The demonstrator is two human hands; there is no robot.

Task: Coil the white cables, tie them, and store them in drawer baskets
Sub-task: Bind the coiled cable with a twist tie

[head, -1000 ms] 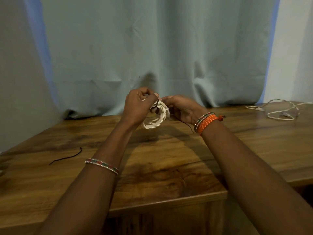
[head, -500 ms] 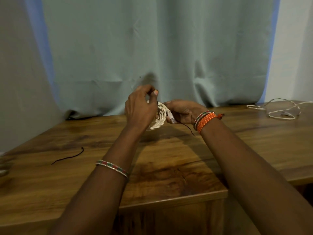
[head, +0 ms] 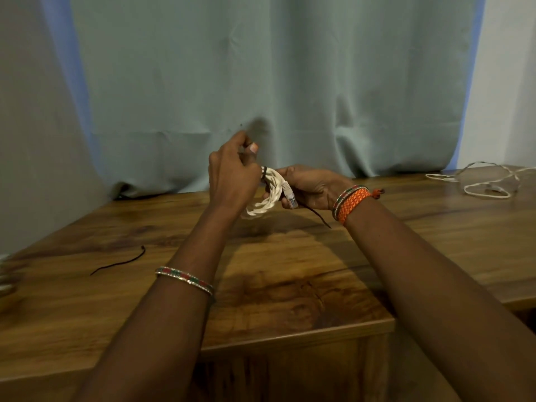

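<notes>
Far left edge: something blurred is sitting at the table's [head: 290, 297] rim, can't tell what it is. Just right of that, a loose black tie [head: 120, 262] is lying flat on the wood, well apart from my arms. I'm wearing a beaded bangle [head: 185, 280] on my left forearm.

My left hand [head: 232, 181] is hovering above the table's far-middle, fingers curled, thumb & forefinger pinching one end of a dark tie [head: 264, 172] that's wrapping round the top of the coiled white cable [head: 265, 200]. The coil is hanging in the air btwn both hands, not touching the wood, its lower loop dipping below my left palm.

My right hand [head: 311, 185] is gripping the coil's right side, fingers curled round it, w/ the white plug [head: 289, 192] sticking out & pointing down-right. The tie's other end [head: 317, 216] is trailing out under my right wrist, near the orange & beaded bracelets [head: 352, 203].

Far right: a second white cable [head: 487, 182], uncoiled, is sprawling loosely on the tabletop by the curtain [head: 261, 68], well apart from my hands
</notes>
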